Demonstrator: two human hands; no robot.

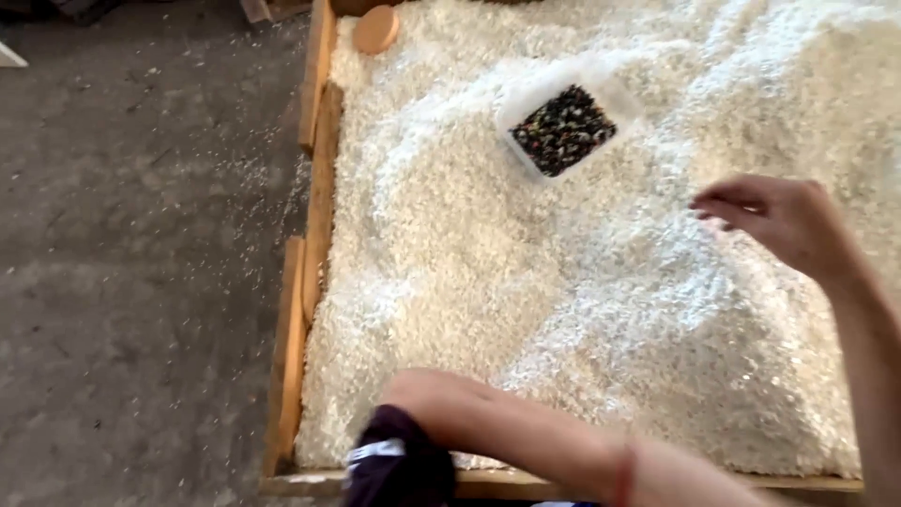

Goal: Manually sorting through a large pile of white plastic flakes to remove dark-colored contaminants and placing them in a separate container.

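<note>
White grain, rice by the look of it, fills a shallow wooden tray point(320, 188) almost to its boards, heaped unevenly across the whole bed point(563, 310). The right hand point(779, 221) hovers just over the grain at the right side, its fingers drawn together with thumb and fingertips pinched as if on something very small; the blur there makes it impossible to tell whether anything is actually between them. The left hand point(427, 399) rests low at the near edge of the tray, fingers curled down into or onto the grain, and a dark purple cloth point(394, 465) with a white stripe lies just beside it over the near board; whether the hand grips that cloth cannot be told. Up the bed from the right hand, well apart from both hands, a small white plastic tub point(563, 127) sits tilted in the grain, holding a dark mix of black, reddish and greenish bits. A round tan disc point(376, 29) lies in the far left corner of the tray. Left of the tray, the grey concrete floor point(141, 263) is speckled with stray grains.
</note>
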